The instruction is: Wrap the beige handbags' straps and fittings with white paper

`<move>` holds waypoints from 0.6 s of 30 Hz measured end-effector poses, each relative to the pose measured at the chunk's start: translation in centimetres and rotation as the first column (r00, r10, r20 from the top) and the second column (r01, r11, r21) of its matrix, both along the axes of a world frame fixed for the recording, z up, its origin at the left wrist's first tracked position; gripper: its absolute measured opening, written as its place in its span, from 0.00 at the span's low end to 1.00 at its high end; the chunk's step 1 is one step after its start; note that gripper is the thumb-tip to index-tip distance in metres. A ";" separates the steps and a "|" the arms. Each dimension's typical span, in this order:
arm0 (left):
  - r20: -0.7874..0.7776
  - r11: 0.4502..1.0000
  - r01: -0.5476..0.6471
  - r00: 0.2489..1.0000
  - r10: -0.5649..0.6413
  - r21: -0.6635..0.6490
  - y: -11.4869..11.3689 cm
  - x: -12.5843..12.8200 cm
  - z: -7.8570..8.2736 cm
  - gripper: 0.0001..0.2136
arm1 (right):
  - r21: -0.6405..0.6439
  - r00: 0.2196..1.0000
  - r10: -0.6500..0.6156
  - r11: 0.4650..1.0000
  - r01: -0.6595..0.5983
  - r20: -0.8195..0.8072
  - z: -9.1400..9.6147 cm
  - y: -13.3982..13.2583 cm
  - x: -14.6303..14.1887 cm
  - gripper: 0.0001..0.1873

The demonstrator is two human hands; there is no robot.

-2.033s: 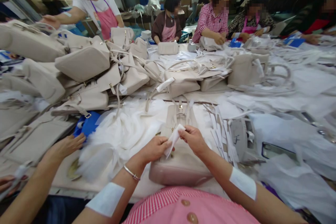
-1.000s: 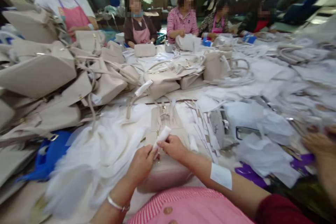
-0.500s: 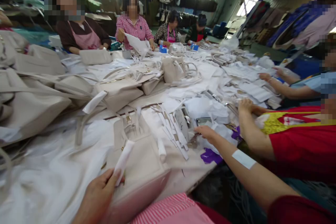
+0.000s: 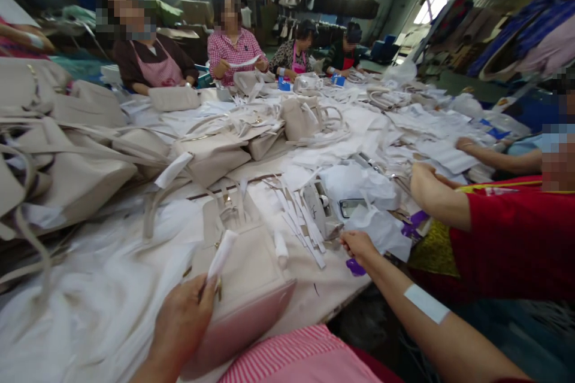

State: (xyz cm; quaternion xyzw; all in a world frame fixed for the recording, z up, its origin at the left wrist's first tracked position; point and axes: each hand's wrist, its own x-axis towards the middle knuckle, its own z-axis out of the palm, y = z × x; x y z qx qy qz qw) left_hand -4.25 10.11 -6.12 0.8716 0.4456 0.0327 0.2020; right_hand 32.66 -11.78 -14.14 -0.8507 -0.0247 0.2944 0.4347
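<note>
A beige handbag (image 4: 247, 269) lies before me, its handles pointing away from me. My left hand (image 4: 186, 314) is closed on the lower end of a strap wrapped in white paper (image 4: 223, 253), at the bag's left side. My right hand (image 4: 357, 245) is closed beside an open grey-white box (image 4: 315, 203) with small items in it. Whatever its fingertips pinch is too small to make out. White paper strips (image 4: 299, 224) lie between the bag and the box. A dark-framed small object (image 4: 351, 207) rests on white wrapping just beyond my right hand.
Piled beige bags (image 4: 81, 161) fill the left, and more bags (image 4: 215, 155) lie ahead. White cloth (image 4: 90, 287) is heaped at left. A co-worker in a red sleeve (image 4: 507, 245) reaches in close on my right. Purple plastic (image 4: 356, 267) lies near the table edge. Several people work across the table.
The view has shifted slightly. Both my hands stay at about the same places. The co-worker on the right has leaned or shifted, and the person in checks opposite has lowered the white sheet.
</note>
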 end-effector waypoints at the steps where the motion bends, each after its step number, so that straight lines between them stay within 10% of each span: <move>1: -0.020 0.998 0.023 1.000 -0.022 0.060 -0.2 0.0 0.0 0.17 | -0.019 1.000 -0.001 1.000 0.001 -0.008 -0.5 0.1 -0.3 0.10; 7: -0.063 0.966 0.076 0.996 -0.063 0.247 -1.5 -0.3 -0.2 0.14 | 0.057 0.953 0.269 0.963 -0.263 -0.141 1.3 1.8 -6.0 0.12; 14: -0.085 0.954 0.087 0.994 -0.066 0.286 -2.3 0.0 0.3 0.11 | 0.437 0.664 0.738 0.640 -0.632 -0.119 8.9 12.1 -19.8 0.13; 18: -0.076 0.948 0.101 0.994 -0.081 0.303 -2.8 0.1 0.7 0.10 | 0.405 0.713 0.683 0.703 -0.584 -0.159 8.0 15.9 -23.6 0.13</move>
